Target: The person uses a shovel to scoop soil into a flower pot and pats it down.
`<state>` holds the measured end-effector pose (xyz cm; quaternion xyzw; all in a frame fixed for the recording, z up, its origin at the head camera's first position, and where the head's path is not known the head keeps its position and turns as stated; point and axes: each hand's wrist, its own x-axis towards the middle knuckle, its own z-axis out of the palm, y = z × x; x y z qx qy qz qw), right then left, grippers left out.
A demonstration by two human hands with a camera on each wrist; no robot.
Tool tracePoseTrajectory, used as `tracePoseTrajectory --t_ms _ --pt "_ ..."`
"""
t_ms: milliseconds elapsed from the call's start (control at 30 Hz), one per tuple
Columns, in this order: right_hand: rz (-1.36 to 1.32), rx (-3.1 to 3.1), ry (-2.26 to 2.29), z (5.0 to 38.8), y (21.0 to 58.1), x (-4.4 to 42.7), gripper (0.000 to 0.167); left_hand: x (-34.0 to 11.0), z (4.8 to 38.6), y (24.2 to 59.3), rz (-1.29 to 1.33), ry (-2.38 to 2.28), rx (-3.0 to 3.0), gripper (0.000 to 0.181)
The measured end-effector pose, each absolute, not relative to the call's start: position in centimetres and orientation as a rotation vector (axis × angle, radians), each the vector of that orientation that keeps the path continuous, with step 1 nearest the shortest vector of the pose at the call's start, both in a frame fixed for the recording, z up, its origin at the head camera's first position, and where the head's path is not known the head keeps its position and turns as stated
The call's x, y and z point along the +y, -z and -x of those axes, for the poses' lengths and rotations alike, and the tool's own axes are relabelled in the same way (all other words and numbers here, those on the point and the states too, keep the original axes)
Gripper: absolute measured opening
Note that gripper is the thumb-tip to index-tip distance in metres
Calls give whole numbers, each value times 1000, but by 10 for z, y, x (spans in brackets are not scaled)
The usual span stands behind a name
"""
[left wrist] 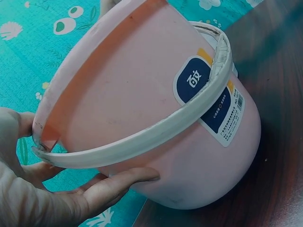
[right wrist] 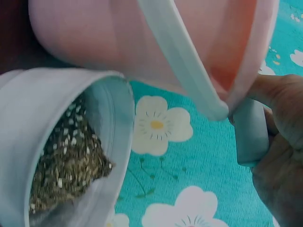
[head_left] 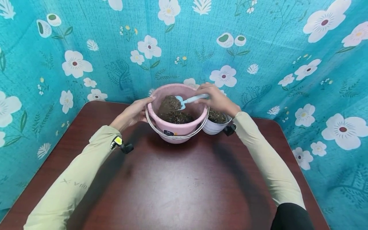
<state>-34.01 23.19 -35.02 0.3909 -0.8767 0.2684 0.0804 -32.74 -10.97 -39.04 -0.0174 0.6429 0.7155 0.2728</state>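
Note:
A pink bucket [head_left: 178,126] with dark soil [head_left: 179,117] inside stands on the table. Its pale bail handle [left wrist: 128,146] hangs down in front. My left hand [head_left: 133,112] grips the bucket's left rim, and in the left wrist view some of its fingers [left wrist: 128,182] lie along the outer wall. My right hand [head_left: 215,98] holds a light blue hand trowel [head_left: 196,97] by its handle over the bucket's right rim. Soil, partly blurred, is at the trowel's blade inside the bucket. In the right wrist view only the trowel's handle end [right wrist: 251,132] shows.
A white pot [head_left: 213,128] holding soil with pale flecks [right wrist: 71,161] stands close to the bucket's right side. Behind the brown table [head_left: 172,179] hangs a turquoise floral curtain [head_left: 184,38].

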Motion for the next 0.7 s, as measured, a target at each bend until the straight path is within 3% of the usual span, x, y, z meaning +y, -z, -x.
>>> tracePoseTrajectory --t_ms 700 --pt "-930 -2603 -776 315 334 296 24 -110 327 388 83 -1926 1701 56"
